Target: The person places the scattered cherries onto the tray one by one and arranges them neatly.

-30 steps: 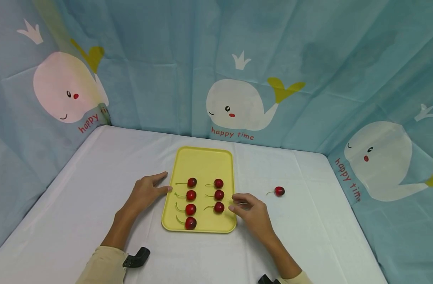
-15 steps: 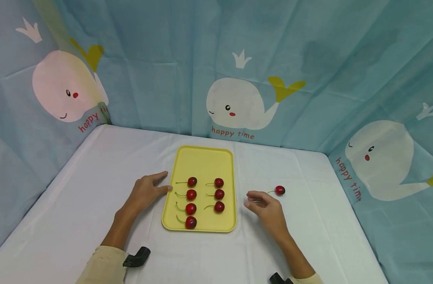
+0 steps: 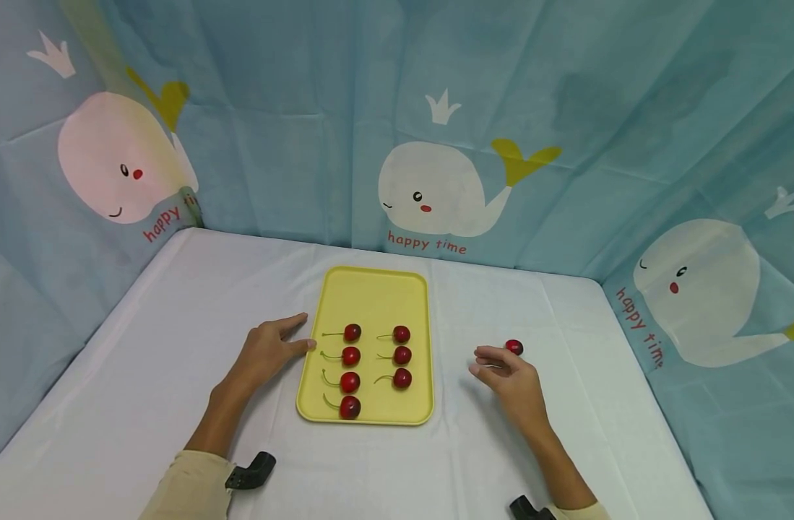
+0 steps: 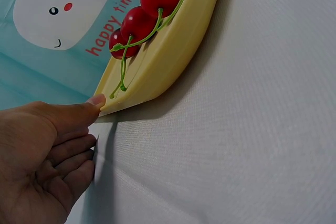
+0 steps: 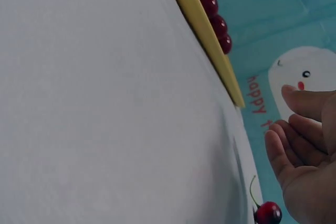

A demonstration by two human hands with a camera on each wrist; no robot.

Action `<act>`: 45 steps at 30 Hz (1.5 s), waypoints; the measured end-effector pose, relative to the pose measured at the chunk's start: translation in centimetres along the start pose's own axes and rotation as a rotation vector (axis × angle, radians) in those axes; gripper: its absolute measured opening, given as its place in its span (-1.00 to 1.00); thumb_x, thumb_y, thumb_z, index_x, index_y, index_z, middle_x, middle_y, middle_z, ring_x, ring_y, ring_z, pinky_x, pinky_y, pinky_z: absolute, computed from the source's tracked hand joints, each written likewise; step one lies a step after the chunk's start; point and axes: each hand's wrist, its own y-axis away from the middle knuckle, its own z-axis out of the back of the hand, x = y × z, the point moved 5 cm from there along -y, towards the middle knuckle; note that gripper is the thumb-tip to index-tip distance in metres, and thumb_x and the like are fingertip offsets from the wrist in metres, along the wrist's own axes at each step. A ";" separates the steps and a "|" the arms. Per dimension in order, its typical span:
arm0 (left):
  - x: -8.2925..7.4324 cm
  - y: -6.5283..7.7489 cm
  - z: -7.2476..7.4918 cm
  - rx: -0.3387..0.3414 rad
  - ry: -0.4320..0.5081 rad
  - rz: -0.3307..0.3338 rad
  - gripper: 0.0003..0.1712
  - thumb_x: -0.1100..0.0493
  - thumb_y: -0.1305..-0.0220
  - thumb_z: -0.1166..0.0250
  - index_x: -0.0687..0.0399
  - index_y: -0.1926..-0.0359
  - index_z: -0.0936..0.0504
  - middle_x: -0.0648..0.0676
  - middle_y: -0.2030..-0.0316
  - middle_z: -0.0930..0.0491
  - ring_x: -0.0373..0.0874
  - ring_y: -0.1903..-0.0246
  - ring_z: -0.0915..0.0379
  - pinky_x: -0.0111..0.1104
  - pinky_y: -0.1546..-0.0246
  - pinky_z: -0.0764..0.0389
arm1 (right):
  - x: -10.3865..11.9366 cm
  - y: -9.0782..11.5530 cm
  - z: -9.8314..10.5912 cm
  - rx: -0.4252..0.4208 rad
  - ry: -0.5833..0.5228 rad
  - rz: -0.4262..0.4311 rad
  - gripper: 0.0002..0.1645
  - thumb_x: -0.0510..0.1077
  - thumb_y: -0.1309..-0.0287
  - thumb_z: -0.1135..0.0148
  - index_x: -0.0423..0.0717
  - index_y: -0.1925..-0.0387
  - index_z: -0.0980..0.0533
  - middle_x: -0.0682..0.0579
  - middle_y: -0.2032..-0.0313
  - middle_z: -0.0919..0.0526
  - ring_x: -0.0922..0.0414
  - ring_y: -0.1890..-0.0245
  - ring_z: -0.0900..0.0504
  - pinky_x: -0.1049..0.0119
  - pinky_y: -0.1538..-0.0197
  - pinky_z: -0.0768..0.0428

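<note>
A yellow tray (image 3: pixel 373 296) lies on the white table with cherries in two columns, stems pointing left. Several make up the left column, among them a cherry (image 3: pixel 350 407) near the front edge; 3 form the right column, with a cherry (image 3: pixel 402 378) frontmost. My left hand (image 3: pixel 263 354) rests its thumb on the tray's left rim, also visible in the left wrist view, its other fingers off the tray. To the right, my right hand (image 3: pixel 514 379) hovers with loosely bent fingers and holds nothing. Just behind it sits a lone cherry (image 3: pixel 514 347), partly covered by that hand.
A white cloth (image 3: pixel 240 282) covers the table. Behind and at both sides hangs a blue curtain (image 3: pixel 273 166) printed with whales. A black device (image 3: pixel 251 471) is strapped at the left wrist, another (image 3: pixel 529 509) at the right.
My right hand has moved right, from the tray's right edge toward the lone cherry, and now covers its stem. The left hand and the tray have stayed put.
</note>
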 end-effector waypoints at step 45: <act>0.2 0.0 0.0 -0.001 0.014 0.007 -0.20 -0.02 -0.41 -0.42 0.14 -0.55 -0.41 0.27 -0.50 -0.39 0.33 -0.55 -0.18 0.22 -0.53 -0.27 | -2.8 -2.7 6.1 -0.125 0.174 -0.121 -0.36 0.05 -0.33 -0.49 -0.05 -0.36 -0.59 -0.12 -0.29 -0.69 -0.14 -0.20 -0.71 0.69 0.10 -0.55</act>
